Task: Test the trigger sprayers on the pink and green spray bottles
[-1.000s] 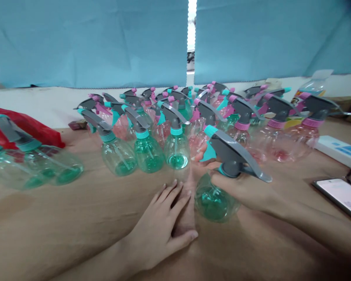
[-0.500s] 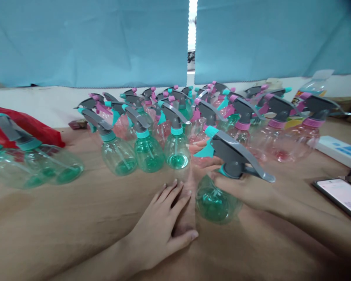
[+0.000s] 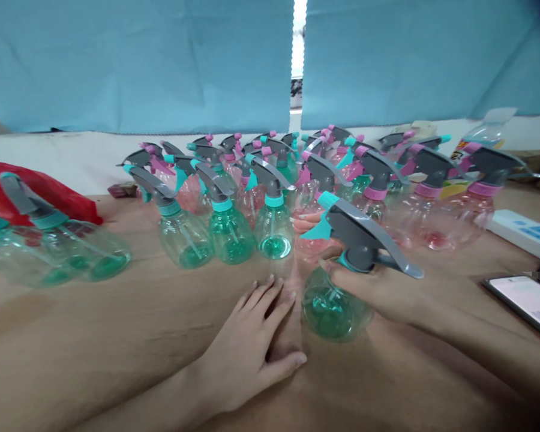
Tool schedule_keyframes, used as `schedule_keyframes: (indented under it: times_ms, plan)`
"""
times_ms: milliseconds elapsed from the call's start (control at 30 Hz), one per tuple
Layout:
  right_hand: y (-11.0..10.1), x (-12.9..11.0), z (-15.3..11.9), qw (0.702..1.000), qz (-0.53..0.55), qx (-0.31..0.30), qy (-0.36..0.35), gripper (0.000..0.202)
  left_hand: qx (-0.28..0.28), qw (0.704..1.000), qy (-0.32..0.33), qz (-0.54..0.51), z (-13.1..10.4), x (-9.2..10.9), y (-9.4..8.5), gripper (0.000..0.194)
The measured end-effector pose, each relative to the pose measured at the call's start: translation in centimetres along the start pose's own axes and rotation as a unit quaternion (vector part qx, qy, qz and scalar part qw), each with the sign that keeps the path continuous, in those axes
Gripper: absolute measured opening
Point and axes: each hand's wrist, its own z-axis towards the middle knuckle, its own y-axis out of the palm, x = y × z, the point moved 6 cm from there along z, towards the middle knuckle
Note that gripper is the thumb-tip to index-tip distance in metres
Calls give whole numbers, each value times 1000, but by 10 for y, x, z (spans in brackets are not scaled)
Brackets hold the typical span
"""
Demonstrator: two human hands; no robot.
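Closest to me is a green spray bottle [image 3: 330, 309] with a grey head and turquoise nozzle and trigger, upright on the wooden table. My right hand [image 3: 382, 291] is round its neck, the thumb in front and the fingers reaching behind, partly hidden by the bottle. Flat on the tabletop to the left lies my left hand [image 3: 245, 342], fingers stretched and holding nothing. Beyond it stand three green spray bottles: a left one [image 3: 186, 240], a middle one [image 3: 231, 234] and a right one [image 3: 273, 231].
Several pink spray bottles [image 3: 436, 222] and more green ones crowd the back. Two green bottles [image 3: 87, 249] stand left by a red plastic bag [image 3: 58, 198]. A phone [image 3: 526, 306] and a white device [image 3: 524, 231] lie right. A blue curtain [image 3: 139, 66] hangs behind.
The view has shifted very slightly, so things appear a little further right. Both hands and the bottles keep their places.
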Motion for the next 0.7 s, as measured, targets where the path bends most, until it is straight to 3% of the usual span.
schedule_keyframes:
  times_ms: [300, 700]
  plan:
    - [0, 2, 0, 1000, 8, 10, 7, 45, 2, 1000, 2, 6, -1, 0, -1, 71]
    - [-2, -1, -2, 999, -36, 23, 20, 23, 1, 1000, 0, 2, -1, 0, -1, 71]
